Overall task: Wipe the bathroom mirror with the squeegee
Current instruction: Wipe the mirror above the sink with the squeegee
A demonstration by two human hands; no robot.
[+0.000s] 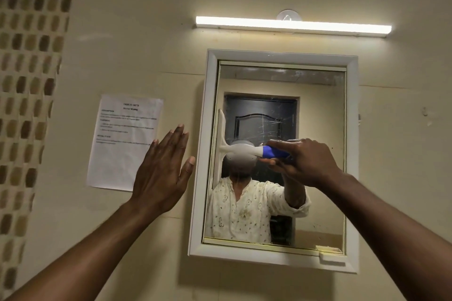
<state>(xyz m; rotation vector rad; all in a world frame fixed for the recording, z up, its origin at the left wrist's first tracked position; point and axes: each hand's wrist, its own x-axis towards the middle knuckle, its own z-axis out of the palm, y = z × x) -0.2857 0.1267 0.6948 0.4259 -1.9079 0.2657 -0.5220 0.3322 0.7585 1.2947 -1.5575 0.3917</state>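
Fingers of the right hand are clamped round the blue grip of the squeegee; the left hand is held up flat, fingers straight and nearly together, just beside the frame at nine o'clock and holding nothing. The squeegee lies level, its white blade upright against the mirror at the glass's nine o'clock edge. My guess is the wiping is under way, not finished: streaks and smears show over the middle toward twelve o'clock, and a cloudy band runs along the top. The lower glass, toward six o'clock, looks clearer. The mirror sits in a white frame, lit by the lamp above.
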